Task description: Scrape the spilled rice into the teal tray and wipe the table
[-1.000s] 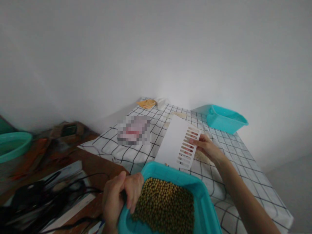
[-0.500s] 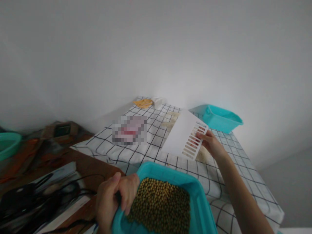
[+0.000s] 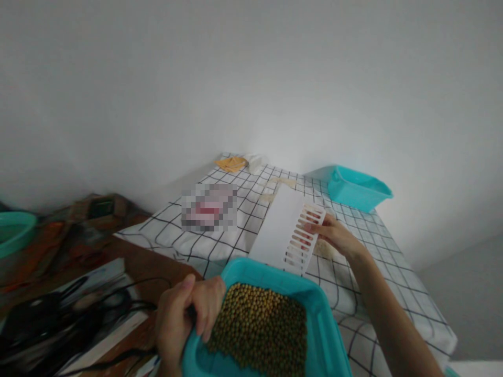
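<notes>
Left hand (image 3: 183,314) clamps the bean-filled turquoise tub (image 3: 322,324); right hand (image 3: 334,235) pinches the white slotted board (image 3: 280,226).

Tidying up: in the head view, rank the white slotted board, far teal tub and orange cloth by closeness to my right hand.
1. white slotted board, held in the right hand.
2. far teal tub, just beyond, rightward.
3. orange cloth, far table corner.

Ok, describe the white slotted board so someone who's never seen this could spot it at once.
On the checked table, just beyond the near tub of beans, the right hand holds a tilted white board. Nothing else there is a flat white panel with a column of narrow slots down one side.
</notes>
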Action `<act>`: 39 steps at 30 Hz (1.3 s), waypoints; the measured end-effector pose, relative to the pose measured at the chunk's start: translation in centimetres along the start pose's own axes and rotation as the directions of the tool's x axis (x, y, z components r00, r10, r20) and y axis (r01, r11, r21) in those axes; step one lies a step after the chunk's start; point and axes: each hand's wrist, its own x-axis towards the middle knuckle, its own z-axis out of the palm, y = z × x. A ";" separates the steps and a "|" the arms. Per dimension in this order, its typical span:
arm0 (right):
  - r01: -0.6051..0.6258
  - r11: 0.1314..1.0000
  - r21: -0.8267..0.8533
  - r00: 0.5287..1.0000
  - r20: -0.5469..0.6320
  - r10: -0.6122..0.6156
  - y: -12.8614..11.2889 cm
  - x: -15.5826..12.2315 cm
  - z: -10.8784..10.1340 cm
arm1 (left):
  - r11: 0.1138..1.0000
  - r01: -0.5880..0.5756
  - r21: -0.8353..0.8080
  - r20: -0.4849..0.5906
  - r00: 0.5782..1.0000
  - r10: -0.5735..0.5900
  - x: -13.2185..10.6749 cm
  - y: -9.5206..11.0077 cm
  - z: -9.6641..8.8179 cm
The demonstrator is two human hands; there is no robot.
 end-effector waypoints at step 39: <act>0.069 0.996 -0.055 0.995 0.082 -0.064 -0.1 -0.2 -0.7 | 0.996 0.086 0.001 0.013 0.996 -0.086 -0.6 -0.4 -1.1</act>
